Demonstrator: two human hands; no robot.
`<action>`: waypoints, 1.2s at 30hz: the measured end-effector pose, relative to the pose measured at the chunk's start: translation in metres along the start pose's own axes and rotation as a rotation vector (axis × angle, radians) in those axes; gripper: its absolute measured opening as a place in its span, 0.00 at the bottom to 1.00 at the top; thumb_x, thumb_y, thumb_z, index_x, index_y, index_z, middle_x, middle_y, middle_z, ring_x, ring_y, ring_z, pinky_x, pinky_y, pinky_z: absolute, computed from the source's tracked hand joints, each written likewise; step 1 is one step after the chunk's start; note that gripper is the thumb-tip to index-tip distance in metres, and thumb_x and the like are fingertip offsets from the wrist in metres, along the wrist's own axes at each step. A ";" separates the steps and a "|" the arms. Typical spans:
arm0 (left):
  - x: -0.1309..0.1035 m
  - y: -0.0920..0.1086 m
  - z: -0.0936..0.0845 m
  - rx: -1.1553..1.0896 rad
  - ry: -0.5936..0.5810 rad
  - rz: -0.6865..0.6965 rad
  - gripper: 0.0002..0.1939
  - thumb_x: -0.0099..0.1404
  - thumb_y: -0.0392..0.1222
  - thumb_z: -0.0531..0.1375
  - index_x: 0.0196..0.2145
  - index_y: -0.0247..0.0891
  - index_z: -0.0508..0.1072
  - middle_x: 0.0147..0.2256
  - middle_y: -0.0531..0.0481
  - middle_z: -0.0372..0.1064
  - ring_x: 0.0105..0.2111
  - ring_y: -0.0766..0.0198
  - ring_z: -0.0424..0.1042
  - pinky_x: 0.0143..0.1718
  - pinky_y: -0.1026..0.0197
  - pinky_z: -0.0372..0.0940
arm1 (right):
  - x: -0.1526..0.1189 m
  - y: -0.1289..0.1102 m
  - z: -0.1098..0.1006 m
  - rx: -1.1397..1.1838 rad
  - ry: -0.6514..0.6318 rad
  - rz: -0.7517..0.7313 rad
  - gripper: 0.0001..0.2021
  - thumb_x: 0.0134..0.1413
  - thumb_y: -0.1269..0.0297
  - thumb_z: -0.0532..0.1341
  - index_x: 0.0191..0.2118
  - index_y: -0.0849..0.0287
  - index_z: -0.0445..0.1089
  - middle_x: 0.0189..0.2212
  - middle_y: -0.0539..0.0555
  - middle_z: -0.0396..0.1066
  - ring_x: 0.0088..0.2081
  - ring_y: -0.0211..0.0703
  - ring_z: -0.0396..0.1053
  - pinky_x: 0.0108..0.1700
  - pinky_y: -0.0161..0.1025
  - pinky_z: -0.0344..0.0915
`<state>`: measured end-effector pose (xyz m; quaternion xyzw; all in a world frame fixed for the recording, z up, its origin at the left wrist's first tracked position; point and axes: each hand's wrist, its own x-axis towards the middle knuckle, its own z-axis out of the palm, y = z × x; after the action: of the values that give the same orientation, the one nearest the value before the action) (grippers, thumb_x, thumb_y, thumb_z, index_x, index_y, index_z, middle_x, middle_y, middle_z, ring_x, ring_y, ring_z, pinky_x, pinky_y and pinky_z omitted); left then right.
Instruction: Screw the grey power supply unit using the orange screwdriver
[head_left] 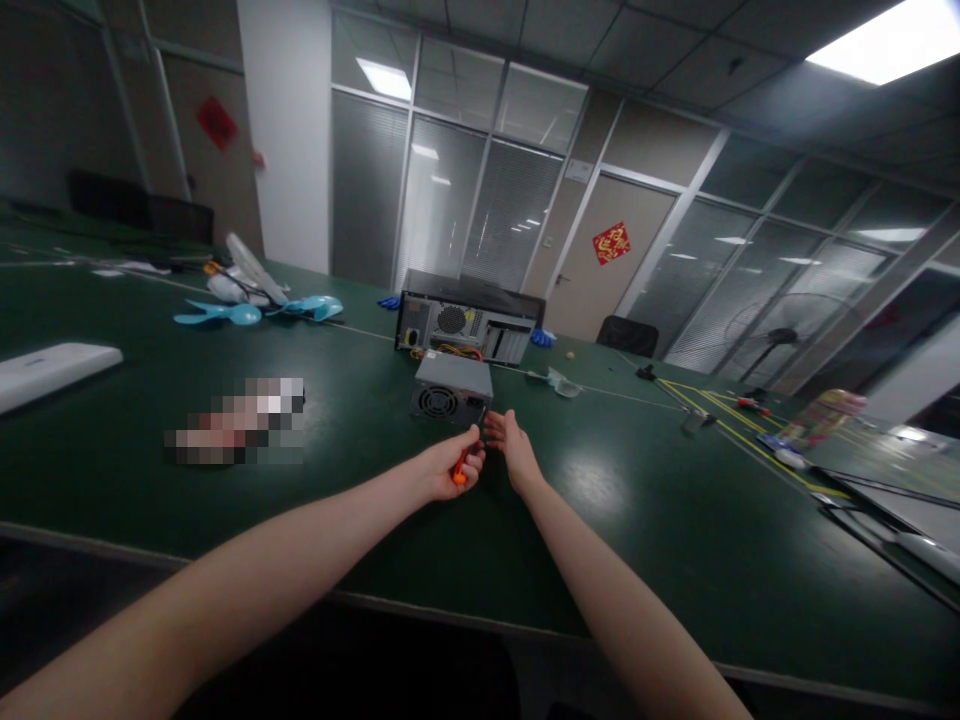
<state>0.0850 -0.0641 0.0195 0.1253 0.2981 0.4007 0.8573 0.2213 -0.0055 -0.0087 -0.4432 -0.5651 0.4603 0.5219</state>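
A grey metal power supply with a round fan grille lies on the green table. Behind it stands a black computer case, its rear face towards me, with coloured wires between the two. In my left hand is an orange-handled screwdriver, held just in front of the power supply's right corner. My right hand is beside that same corner, fingers apart, with nothing seen in it.
Blue fan blades and a white fan part lie at the back left. A white flat object sits at far left. A clear-bluish piece lies right of the case. Yellow lines and a patterned container are farther right.
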 end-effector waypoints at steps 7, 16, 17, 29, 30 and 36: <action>0.003 -0.001 -0.005 0.025 -0.066 0.012 0.08 0.61 0.38 0.50 0.30 0.30 0.65 0.26 0.47 0.62 0.19 0.73 0.60 0.15 0.72 0.57 | -0.001 -0.001 0.001 0.002 0.008 0.010 0.31 0.51 0.41 0.44 0.45 0.61 0.69 0.45 0.60 0.68 0.40 0.45 0.68 0.37 0.39 0.64; 0.002 -0.005 0.001 0.042 0.012 0.020 0.08 0.60 0.40 0.56 0.30 0.31 0.63 0.23 0.52 0.60 0.19 0.75 0.62 0.18 0.73 0.60 | 0.000 0.000 0.000 0.007 0.010 0.018 0.30 0.52 0.42 0.45 0.45 0.61 0.69 0.45 0.60 0.68 0.39 0.45 0.67 0.37 0.39 0.64; 0.002 -0.005 0.000 0.034 -0.006 0.024 0.09 0.60 0.41 0.56 0.30 0.31 0.63 0.23 0.52 0.60 0.19 0.75 0.61 0.18 0.74 0.59 | 0.000 0.000 0.000 0.006 0.008 0.017 0.30 0.52 0.41 0.45 0.45 0.61 0.69 0.45 0.60 0.68 0.40 0.45 0.67 0.37 0.39 0.64; 0.007 -0.002 -0.006 0.036 -0.063 -0.002 0.07 0.62 0.37 0.51 0.32 0.30 0.65 0.26 0.47 0.62 0.21 0.72 0.63 0.21 0.69 0.62 | 0.002 0.001 0.000 0.017 0.012 0.015 0.30 0.52 0.42 0.45 0.46 0.62 0.69 0.46 0.60 0.68 0.40 0.45 0.67 0.36 0.39 0.65; 0.007 -0.002 -0.005 0.039 -0.065 0.005 0.07 0.62 0.37 0.51 0.32 0.30 0.65 0.26 0.48 0.62 0.21 0.72 0.63 0.21 0.69 0.62 | 0.002 0.002 0.000 0.012 0.009 0.009 0.30 0.52 0.42 0.45 0.46 0.62 0.69 0.46 0.60 0.68 0.40 0.45 0.67 0.36 0.39 0.65; 0.004 -0.006 0.002 0.095 -0.016 0.031 0.06 0.63 0.36 0.51 0.32 0.30 0.64 0.25 0.49 0.63 0.22 0.71 0.65 0.24 0.67 0.64 | 0.000 -0.002 0.000 -0.004 0.028 -0.007 0.30 0.53 0.43 0.44 0.45 0.63 0.69 0.46 0.61 0.67 0.40 0.44 0.68 0.36 0.38 0.65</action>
<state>0.0913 -0.0647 0.0168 0.1736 0.3079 0.3984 0.8463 0.2209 -0.0058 -0.0068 -0.4487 -0.5602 0.4510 0.5305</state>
